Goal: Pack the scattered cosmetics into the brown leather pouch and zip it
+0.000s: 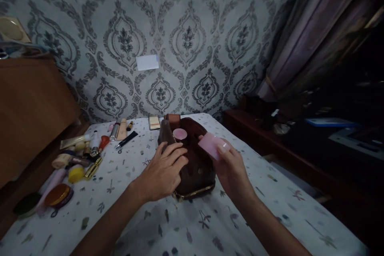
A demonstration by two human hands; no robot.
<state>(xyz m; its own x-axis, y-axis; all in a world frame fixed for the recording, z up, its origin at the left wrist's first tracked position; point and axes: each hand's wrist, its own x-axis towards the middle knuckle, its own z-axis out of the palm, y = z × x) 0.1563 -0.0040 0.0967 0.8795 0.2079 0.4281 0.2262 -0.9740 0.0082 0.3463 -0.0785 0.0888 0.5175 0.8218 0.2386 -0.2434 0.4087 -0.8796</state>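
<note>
A dark brown bag point(196, 172) with a gold zipper stands open on the patterned cloth. My right hand point(229, 160) pinches a flat pink rectangular item point(212, 145) at the bag's right side. My left hand point(163, 172) rests against the bag's left edge, fingers spread and nothing visible in them. Just beyond its fingertips, a round pink-topped item point(180, 134) sits in the bag's opening. The lower part of that round item is hidden.
Several cosmetics lie at the left, among them a yellow jar point(76, 173), an orange-lidded jar point(58, 195) and a black tube point(127, 140). A small card-like item point(154, 122) is behind the bag. A wooden cabinet point(33, 108) stands far left.
</note>
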